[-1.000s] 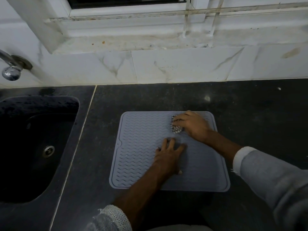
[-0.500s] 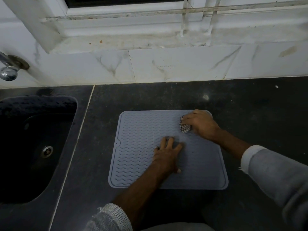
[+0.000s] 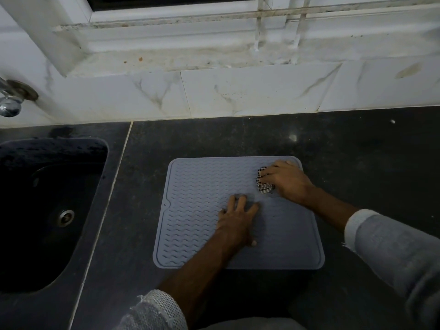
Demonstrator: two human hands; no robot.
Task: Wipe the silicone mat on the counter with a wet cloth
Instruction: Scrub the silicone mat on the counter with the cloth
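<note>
A grey silicone mat (image 3: 195, 206) with a wavy ribbed surface lies flat on the dark counter (image 3: 357, 163). My right hand (image 3: 285, 179) grips a small bunched checkered cloth (image 3: 263, 184) and presses it on the mat near its far right corner. Most of the cloth is hidden under the fingers. My left hand (image 3: 237, 222) rests flat on the middle of the mat with fingers spread, holding it down.
A dark sink (image 3: 47, 210) with a metal drain is set into the counter at the left, with a chrome tap (image 3: 9, 106) above it. A white marble-tiled wall (image 3: 238, 91) and a stained window ledge run along the back.
My right hand has slid the cloth rightward along the mat's far edge toward the right corner. The left hand stays pressed in the same spot.
</note>
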